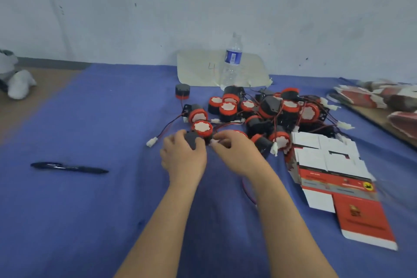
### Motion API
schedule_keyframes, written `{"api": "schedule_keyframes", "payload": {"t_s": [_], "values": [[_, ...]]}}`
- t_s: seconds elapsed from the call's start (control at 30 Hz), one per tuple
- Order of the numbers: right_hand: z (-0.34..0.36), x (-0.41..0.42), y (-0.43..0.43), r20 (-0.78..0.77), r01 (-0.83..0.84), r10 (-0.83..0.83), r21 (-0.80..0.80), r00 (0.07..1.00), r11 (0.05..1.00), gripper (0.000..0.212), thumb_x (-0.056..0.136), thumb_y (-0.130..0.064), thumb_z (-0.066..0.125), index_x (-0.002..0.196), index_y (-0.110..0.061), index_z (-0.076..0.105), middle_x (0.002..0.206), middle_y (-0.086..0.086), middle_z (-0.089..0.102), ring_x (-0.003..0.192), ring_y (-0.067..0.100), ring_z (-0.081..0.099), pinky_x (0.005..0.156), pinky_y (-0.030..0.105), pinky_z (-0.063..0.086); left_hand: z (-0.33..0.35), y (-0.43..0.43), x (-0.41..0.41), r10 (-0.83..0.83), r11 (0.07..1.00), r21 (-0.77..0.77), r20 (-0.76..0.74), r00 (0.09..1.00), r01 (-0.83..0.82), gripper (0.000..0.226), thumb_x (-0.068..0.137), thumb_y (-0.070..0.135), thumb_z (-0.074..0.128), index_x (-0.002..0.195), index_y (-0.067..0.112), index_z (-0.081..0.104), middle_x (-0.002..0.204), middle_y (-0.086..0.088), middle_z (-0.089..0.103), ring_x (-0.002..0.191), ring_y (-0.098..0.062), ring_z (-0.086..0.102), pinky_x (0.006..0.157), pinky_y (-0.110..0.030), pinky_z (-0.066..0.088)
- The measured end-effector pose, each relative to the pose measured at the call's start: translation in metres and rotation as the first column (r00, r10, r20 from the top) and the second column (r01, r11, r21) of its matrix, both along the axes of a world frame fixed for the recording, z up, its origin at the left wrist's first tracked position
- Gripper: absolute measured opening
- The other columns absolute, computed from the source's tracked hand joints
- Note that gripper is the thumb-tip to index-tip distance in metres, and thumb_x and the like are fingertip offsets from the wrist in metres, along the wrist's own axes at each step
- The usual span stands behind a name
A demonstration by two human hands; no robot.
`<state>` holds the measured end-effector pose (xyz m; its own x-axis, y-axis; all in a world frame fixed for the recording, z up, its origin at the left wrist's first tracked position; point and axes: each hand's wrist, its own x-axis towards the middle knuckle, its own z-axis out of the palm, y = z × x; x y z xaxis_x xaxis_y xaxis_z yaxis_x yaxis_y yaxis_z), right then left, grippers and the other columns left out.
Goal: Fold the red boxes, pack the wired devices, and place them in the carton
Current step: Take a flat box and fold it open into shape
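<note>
A heap of black and red wired devices (266,108) lies on the blue cloth (90,210) at centre right. My left hand (184,156) grips the black body of one wired device (202,128) at the heap's near edge. My right hand (234,151) pinches that device's white connector just beside it. A stack of flat unfolded red boxes (334,174) lies to the right of my right arm. A red and black wire (248,192) runs under my right forearm.
A clear water bottle (231,61) stands on a pale sheet (198,67) by the wall. A dark pen (70,167) lies at the left. One lone device (182,90) stands apart. More red packaging (383,97) lies on a board at the far right.
</note>
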<state>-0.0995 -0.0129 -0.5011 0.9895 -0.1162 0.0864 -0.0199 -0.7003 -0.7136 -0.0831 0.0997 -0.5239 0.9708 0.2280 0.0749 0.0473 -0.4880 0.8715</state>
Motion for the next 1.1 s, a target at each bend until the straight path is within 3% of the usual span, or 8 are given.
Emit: {"api": "schedule_keyframes", "payload": {"t_s": [0.07, 0.13, 0.27, 0.43, 0.7, 0.87, 1.0, 1.1], "values": [[0.006, -0.021, -0.035, 0.135, 0.238, -0.240, 0.031, 0.961, 0.971, 0.026, 0.094, -0.021, 0.054, 0.119, -0.016, 0.061, 0.112, 0.003, 0.066, 0.095, 0.016, 0.057, 0.076, 0.023, 0.039, 0.008, -0.026, -0.017, 0.030, 0.995, 0.084, 0.222, 0.975, -0.050, 0.039, 0.091, 0.021, 0.056, 0.129, 0.011, 0.052, 0.143, -0.011, 0.037, 0.133, -0.029, 0.032, 0.109, -0.041, 0.024], [0.008, -0.043, -0.068, 0.285, 0.497, -0.493, 0.063, 0.822, 0.865, 0.027, 0.093, -0.017, 0.052, 0.117, -0.013, 0.061, 0.115, 0.006, 0.065, 0.105, 0.021, 0.057, 0.081, 0.025, 0.039, 0.016, -0.056, -0.037, -0.077, 0.997, 0.028, 0.414, 0.907, 0.071, 0.032, 0.090, 0.014, 0.057, 0.122, 0.008, 0.057, 0.139, -0.010, 0.044, 0.131, -0.025, 0.037, 0.110, -0.037, 0.027], [-0.001, -0.085, -0.116, 0.205, 0.737, -0.714, -0.063, 0.670, 0.673, 0.042, 0.091, -0.016, 0.051, 0.132, -0.008, 0.052, 0.141, 0.018, 0.045, 0.131, 0.034, 0.037, 0.108, 0.041, 0.029, 0.020, -0.122, -0.082, -0.483, 0.842, -0.069, 0.347, 0.804, 0.535, 0.019, 0.095, 0.019, 0.048, 0.103, 0.013, 0.064, 0.099, -0.002, 0.067, 0.093, -0.018, 0.062, 0.083, -0.040, 0.052], [-0.011, -0.112, -0.141, 0.016, 0.705, -0.707, -0.092, 0.707, 0.703, 0.047, 0.091, -0.019, 0.051, 0.136, -0.006, 0.047, 0.147, 0.021, 0.038, 0.137, 0.036, 0.030, 0.112, 0.044, 0.027, 0.011, -0.165, -0.095, -0.634, 0.768, -0.108, 0.008, 0.773, 0.631, 0.031, 0.090, 0.011, 0.044, 0.119, 0.006, 0.055, 0.130, -0.010, 0.051, 0.116, -0.028, 0.051, 0.100, -0.041, 0.042], [-0.007, -0.121, -0.150, -0.017, 0.716, -0.717, 0.093, 0.696, 0.692, 0.046, 0.093, -0.018, 0.049, 0.138, -0.011, 0.044, 0.136, 0.012, 0.053, 0.123, 0.031, 0.048, 0.095, 0.035, 0.040, 0.020, -0.166, -0.097, -0.629, 0.753, -0.286, -0.052, 0.775, 0.592, 0.048, 0.096, 0.016, 0.042, 0.143, 0.014, 0.035, 0.143, -0.005, 0.044, 0.126, -0.027, 0.047, 0.105, -0.042, 0.041], [0.002, -0.118, -0.143, 0.150, 0.663, -0.680, 0.152, 0.718, 0.733, 0.050, 0.095, -0.016, 0.048, 0.143, -0.013, 0.036, 0.145, 0.008, 0.043, 0.130, 0.027, 0.041, 0.101, 0.037, 0.037, 0.030, -0.159, -0.093, -0.511, 0.701, -0.544, 0.067, 0.857, 0.461, 0.031, 0.096, 0.016, 0.045, 0.126, 0.021, 0.043, 0.128, 0.004, 0.053, 0.110, -0.014, 0.053, 0.086, -0.026, 0.046], [0.020, -0.111, -0.123, 0.376, 0.614, -0.696, 0.329, 0.612, 0.718, 0.055, 0.095, -0.016, 0.049, 0.146, -0.012, 0.030, 0.146, 0.005, 0.038, 0.133, 0.020, 0.037, 0.104, 0.023, 0.027, 0.042, -0.147, -0.081, -0.327, 0.732, -0.579, 0.166, 0.930, 0.361, 0.040, 0.095, 0.028, 0.052, 0.131, 0.013, 0.046, 0.128, -0.002, 0.053, 0.112, -0.017, 0.054, 0.093, -0.031, 0.046], [0.030, -0.098, -0.100, 0.484, 0.469, -0.625, 0.414, 0.613, 0.780, 0.042, 0.096, -0.020, 0.046, 0.138, -0.015, 0.046, 0.132, 0.005, 0.053, 0.123, 0.020, 0.049, 0.107, 0.039, 0.038, 0.048, -0.125, -0.068, -0.225, 0.733, -0.577, 0.293, 0.929, 0.359, 0.036, 0.094, 0.041, 0.052, 0.115, 0.013, 0.059, 0.115, -0.006, 0.062, 0.103, -0.015, 0.061, 0.086, -0.029, 0.052]]}}
